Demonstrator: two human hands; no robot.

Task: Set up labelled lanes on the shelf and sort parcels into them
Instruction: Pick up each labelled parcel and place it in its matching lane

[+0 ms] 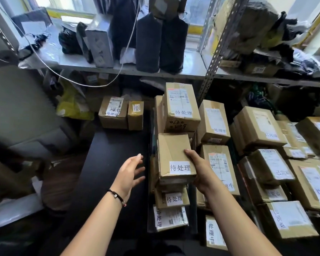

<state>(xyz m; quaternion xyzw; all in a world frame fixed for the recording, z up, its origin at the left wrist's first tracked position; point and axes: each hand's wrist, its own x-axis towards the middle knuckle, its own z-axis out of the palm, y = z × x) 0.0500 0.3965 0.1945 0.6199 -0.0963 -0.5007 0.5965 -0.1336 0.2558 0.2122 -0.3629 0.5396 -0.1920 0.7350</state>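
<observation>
Atop the stack (174, 199), labelled parcel (174, 150) in curled fingers of right hand (199, 172); left hand (130, 172) beside, fingers spread.

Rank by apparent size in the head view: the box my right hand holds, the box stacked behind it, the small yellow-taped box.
Held box and stacked box: near alike, held one nearer the camera, so unranked.
Yellow-taped box: clearly smallest.

By our left hand (130, 174) we wear a thin black cord bracelet (116, 197) with a small pale bead.
</observation>
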